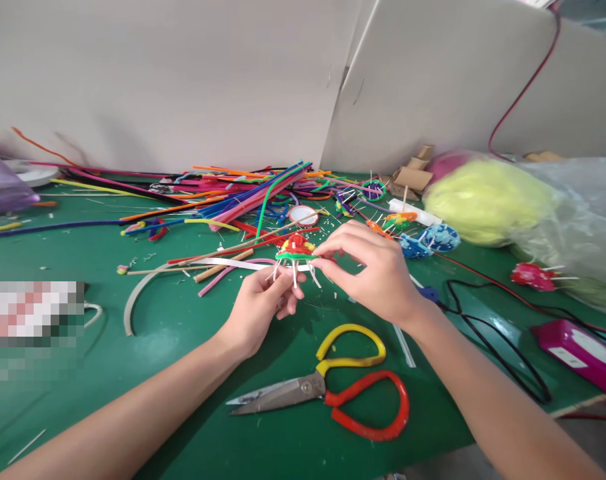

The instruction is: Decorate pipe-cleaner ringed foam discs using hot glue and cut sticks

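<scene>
Near the middle of the view, a small piece of red, yellow and green pipe cleaner (pixel 297 247) with white sticks hanging below it is held above the green table. My left hand (pixel 265 297) pinches it from below by the white sticks. At its right edge, the thumb and index finger of my right hand (pixel 373 267) close on the green and red rim. Scissors (pixel 310 387) with one yellow and one red handle lie on the table below my hands, their blades pointing left.
Behind my hands lies a heap of coloured pipe cleaners (pixel 253 193). Blue pompom-like pieces (pixel 440 237), a yellow bag (pixel 487 200), black cables (pixel 497 340) and a magenta device (pixel 577 350) are at the right. The green table (pixel 193 413) meets a pale wall.
</scene>
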{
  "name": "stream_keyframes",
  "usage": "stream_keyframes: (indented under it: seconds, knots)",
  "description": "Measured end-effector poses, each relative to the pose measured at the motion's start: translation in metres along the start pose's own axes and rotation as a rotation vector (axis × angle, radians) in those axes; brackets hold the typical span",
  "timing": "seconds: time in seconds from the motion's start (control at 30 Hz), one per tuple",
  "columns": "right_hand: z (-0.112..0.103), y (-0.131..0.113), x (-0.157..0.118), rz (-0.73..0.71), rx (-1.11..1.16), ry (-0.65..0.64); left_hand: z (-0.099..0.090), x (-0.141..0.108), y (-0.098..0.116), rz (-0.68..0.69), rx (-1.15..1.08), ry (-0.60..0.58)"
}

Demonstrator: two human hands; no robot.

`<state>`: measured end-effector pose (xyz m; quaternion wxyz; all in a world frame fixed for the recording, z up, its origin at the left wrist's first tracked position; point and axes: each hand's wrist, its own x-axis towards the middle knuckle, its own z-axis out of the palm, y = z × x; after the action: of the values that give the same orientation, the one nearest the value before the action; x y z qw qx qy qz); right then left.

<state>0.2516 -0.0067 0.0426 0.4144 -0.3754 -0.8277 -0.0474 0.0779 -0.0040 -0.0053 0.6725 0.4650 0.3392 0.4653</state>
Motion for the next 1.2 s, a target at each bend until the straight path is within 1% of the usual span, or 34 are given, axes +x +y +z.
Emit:
stream_keyframes:
  seconds: [0.27,0.47,0.9,1.1,1.2]
  knots:
    - [0.0013,0.0000,-0.0019,0.024,0.001,-0.004,0.0009,-0.0016,0.0006,0.001,0.049,-0.012]
    - [-0.0012,-0.0008,-0.0025,0.035,0.025,-0.038,0.0002,-0.0010,0.0001,0.004,0.014,-0.017]
    - [0.0027,-0.0033,-0.0043,0.072,-0.059,-0.043,-0.0020,0.0002,-0.0027,0.028,0.074,-0.039]
    - [-0.0016,-0.0025,-0.0037,0.077,-0.002,-0.071,-0.0032,0.0010,-0.0046,0.033,0.095,-0.046]
    - [-0.0016,-0.0024,-0.0037,0.086,-0.017,-0.079,-0.0028,0.0008,-0.0042,0.029,0.095,-0.045]
